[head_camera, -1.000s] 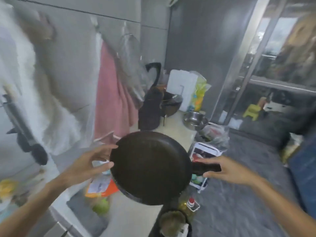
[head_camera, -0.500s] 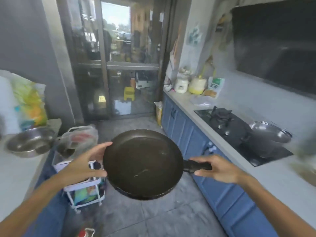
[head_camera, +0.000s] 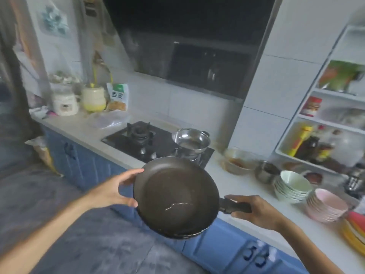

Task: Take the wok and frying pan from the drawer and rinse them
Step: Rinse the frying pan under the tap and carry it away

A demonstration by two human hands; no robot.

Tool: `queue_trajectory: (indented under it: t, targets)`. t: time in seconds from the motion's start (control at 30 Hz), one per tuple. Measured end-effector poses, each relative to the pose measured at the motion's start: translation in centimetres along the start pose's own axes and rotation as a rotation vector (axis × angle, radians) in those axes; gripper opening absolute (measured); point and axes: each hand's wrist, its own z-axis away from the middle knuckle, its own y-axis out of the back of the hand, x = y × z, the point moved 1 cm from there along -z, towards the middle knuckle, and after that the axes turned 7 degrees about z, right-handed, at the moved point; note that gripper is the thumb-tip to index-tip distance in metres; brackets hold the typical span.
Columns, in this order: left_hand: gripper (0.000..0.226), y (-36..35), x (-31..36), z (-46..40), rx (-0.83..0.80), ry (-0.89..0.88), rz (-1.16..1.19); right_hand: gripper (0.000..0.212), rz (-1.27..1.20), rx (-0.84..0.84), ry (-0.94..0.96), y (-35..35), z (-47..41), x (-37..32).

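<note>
A dark round frying pan (head_camera: 175,196) with a pale scratch on its inner face hangs in the air in front of me, over the floor beside the blue cabinets. My right hand (head_camera: 256,212) is closed around its black handle. My left hand (head_camera: 116,190) holds the pan's left rim between thumb and fingers. The pan tilts slightly toward me. No wok or drawer is in view.
A white counter (head_camera: 79,125) runs above blue cabinets (head_camera: 85,163). On it sit a black gas hob (head_camera: 138,139) with a steel pot (head_camera: 191,141), stacked bowls (head_camera: 292,186), pink bowls (head_camera: 325,206) and small jars. White shelves (head_camera: 331,115) stand at the right.
My view has swung from the opposite counter, past the glass door, to the hob side. Both hands kept their hold on the pan throughout.
</note>
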Motion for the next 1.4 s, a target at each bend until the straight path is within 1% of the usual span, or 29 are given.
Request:
queue_trajectory:
  t: [0.03,0.13,0.23,0.33,0.43,0.53,0.7,0.77,0.8,0.83,0.87,0.9,0.93,0.97,1.0,1.07,1.1,1.17,1.2,1.27,1.33,1.4]
  targets:
    - [0.095,-0.4,0.2,-3.1,-0.045,-0.013,-0.020,0.071,-0.001,0.020,-0.049,0.6,0.0,1.4]
    - [0.097,-2.7,1.0,-11.6,-0.149,-0.047,-0.102,0.049,-0.001,0.067,-0.158,1.3,-0.2,6.0]
    - [0.095,-5.8,1.0,-18.8,-0.266,-0.060,-0.157,0.048,-0.022,0.081,-0.261,1.1,-1.1,11.7]
    - [0.096,-9.2,0.0,-24.8,-0.349,-0.045,-0.205,0.041,0.018,0.033,-0.352,0.6,-2.7,16.7]
    - [0.100,-12.0,-1.3,-29.5,-0.378,0.002,-0.276,0.051,0.030,-0.032,-0.445,-0.4,-4.9,21.8]
    - [0.104,-14.2,-3.0,-33.6,-0.415,0.050,-0.304,0.043,-0.041,-0.064,-0.485,-1.9,-7.2,26.1]
    - [0.121,-16.3,-6.8,-39.5,-0.498,0.068,-0.389,0.044,-0.190,-0.127,-0.607,-7.2,-10.6,33.7]
    - [0.125,-16.9,-8.6,-41.9,-0.531,0.044,-0.435,0.039,-0.156,-0.103,-0.547,-8.2,-11.5,34.1]
    - [0.125,-17.0,-9.2,-43.0,-0.542,0.033,-0.456,0.037,-0.139,-0.057,-0.572,-8.7,-12.3,34.5]
    - [0.123,-17.2,-9.8,-44.0,-0.549,0.012,-0.483,0.040,-0.141,-0.005,-0.652,-8.9,-13.0,34.9]
    - [0.121,-17.5,-10.3,-44.8,-0.554,-0.013,-0.507,0.038,-0.148,-0.005,-0.676,-9.0,-13.1,34.6]
    - [0.120,-17.8,-10.7,-45.3,-0.570,-0.024,-0.534,0.034,-0.178,-0.051,-0.704,-9.2,-13.1,34.2]
    - [0.119,-18.1,-11.0,-45.8,-0.583,-0.028,-0.549,0.037,-0.190,-0.076,-0.714,-9.6,-13.3,34.3]
    - [0.120,-18.3,-11.5,-46.1,-0.591,-0.035,-0.560,0.043,-0.207,-0.102,-0.739,-10.1,-13.3,34.7]
    - [0.121,-18.4,-11.9,-46.4,-0.600,-0.045,-0.572,0.048,-0.199,-0.135,-0.728,-10.3,-13.4,34.5]
    - [0.123,-18.5,-12.5,-46.8,-0.621,-0.051,-0.586,0.060,-0.202,-0.146,-0.703,-10.5,-13.8,34.2]
    - [0.123,-18.6,-12.7,-46.9,-0.628,-0.046,-0.591,0.061,-0.210,-0.142,-0.693,-10.6,-13.9,34.1]
    - [0.121,-18.8,-12.6,-47.2,-0.625,-0.050,-0.602,0.051,-0.212,-0.113,-0.688,-10.5,-13.8,33.6]
    - [0.119,-19.0,-12.4,-47.4,-0.631,-0.066,-0.631,0.052,-0.222,-0.110,-0.678,-10.5,-13.7,33.9]
    - [0.112,-19.2,-12.0,-47.6,-0.666,-0.097,-0.739,0.059,-0.221,-0.121,-0.676,-10.2,-13.5,34.1]
    - [0.097,-19.0,-11.6,-47.2,-0.683,-0.151,-0.832,0.062,-0.131,-0.152,-0.628,-8.6,-13.8,33.0]
    - [0.076,-17.9,-10.6,-47.0,-0.571,-0.314,-0.918,0.072,-0.058,-0.115,-0.595,-5.9,-13.9,31.4]
